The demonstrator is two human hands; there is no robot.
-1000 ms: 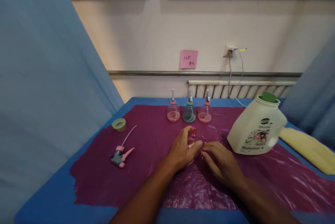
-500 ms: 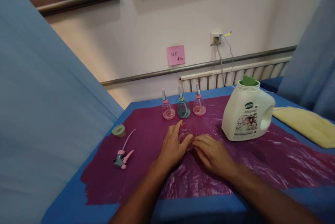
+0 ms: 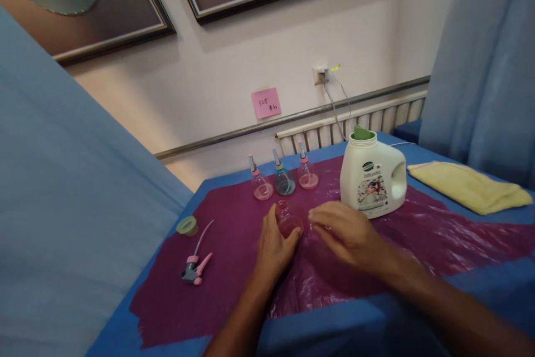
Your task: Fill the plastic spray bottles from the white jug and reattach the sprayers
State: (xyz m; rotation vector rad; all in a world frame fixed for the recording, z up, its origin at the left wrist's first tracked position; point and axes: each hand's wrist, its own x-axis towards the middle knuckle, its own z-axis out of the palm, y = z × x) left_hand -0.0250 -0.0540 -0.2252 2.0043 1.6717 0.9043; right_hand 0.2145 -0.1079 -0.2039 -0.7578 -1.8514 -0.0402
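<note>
My left hand (image 3: pixel 273 245) is wrapped round a small clear bottle (image 3: pixel 286 218) with pink liquid in its bottom, standing on the purple plastic sheet (image 3: pixel 234 234). My right hand (image 3: pixel 345 231) hovers just right of the bottle, fingers curled and pointing left, a little apart from it, and slightly blurred. Three small spray bottles stand in a row behind: a pink one (image 3: pixel 259 184), a teal one (image 3: pixel 283 180) and another pink one (image 3: pixel 306 174).
A white detergent jug (image 3: pixel 371 176) with a green cap stands at the right. A pink spray-pump head (image 3: pixel 195 269) with its tube and a green cap (image 3: pixel 187 225) lie at the left. A yellow cloth (image 3: pixel 468 187) lies at the far right. Blue curtains hang on both sides.
My right hand has come away from the bottle and lifted to the right. My left hand keeps its hold on the bottle. The camera has tilted and turned left.
</note>
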